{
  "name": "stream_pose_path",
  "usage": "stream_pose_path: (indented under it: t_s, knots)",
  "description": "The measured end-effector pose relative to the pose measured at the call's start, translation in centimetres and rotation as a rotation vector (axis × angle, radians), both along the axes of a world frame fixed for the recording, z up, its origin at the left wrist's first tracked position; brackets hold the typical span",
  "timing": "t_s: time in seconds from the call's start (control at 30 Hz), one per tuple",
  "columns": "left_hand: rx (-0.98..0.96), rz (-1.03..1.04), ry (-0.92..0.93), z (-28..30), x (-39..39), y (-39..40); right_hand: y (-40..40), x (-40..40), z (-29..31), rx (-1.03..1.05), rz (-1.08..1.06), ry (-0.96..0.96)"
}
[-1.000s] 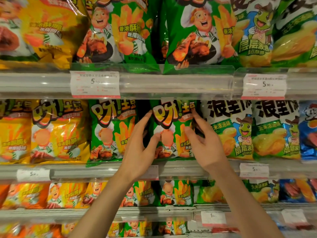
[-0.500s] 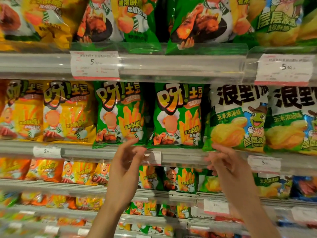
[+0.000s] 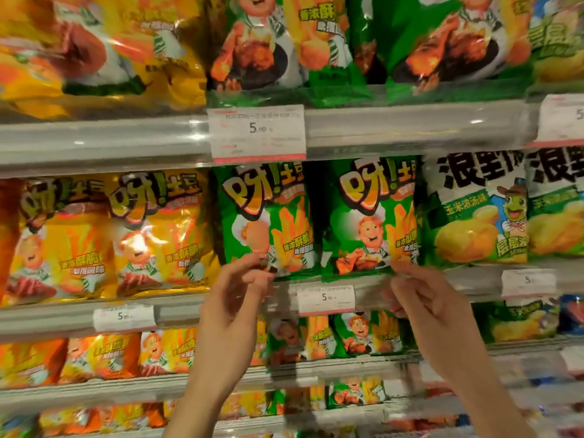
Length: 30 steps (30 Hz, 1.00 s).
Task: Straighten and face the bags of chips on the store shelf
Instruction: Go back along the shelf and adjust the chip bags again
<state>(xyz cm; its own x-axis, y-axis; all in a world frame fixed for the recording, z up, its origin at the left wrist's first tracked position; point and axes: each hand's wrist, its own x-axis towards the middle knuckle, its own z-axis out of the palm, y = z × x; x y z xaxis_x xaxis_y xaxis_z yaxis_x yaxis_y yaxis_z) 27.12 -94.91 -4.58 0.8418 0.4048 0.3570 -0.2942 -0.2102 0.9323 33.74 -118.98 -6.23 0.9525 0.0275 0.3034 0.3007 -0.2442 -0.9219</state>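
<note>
Two green chip bags stand side by side on the middle shelf: the left green bag (image 3: 268, 222) and the right green bag (image 3: 369, 216), both facing forward. My left hand (image 3: 234, 298) reaches up from below, and its curled fingertips pinch the lower edge of the left green bag. My right hand (image 3: 426, 305) is at the right green bag's bottom right corner. Its fingertips touch the corner, with the thumb apart below. The picture is motion-blurred around both hands.
Yellow bags (image 3: 110, 235) fill the shelf to the left, and white-and-green corn bags (image 3: 474, 210) stand to the right. A clear price rail (image 3: 325, 298) runs just under the bags. More shelves of bags lie above and below.
Both hands let go of the right green bag and dropped to the rail. Now the left is at the left green bag's bottom edge and the right at the right bag's corner.
</note>
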Motion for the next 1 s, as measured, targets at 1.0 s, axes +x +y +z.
stream_pose_path:
  t_s: [1.0]
  knots:
    - [-0.077, 0.013, 0.104, 3.8, 9.5, 4.9, 16.4, 6.7, 7.0, -0.008, 0.031, 0.139]
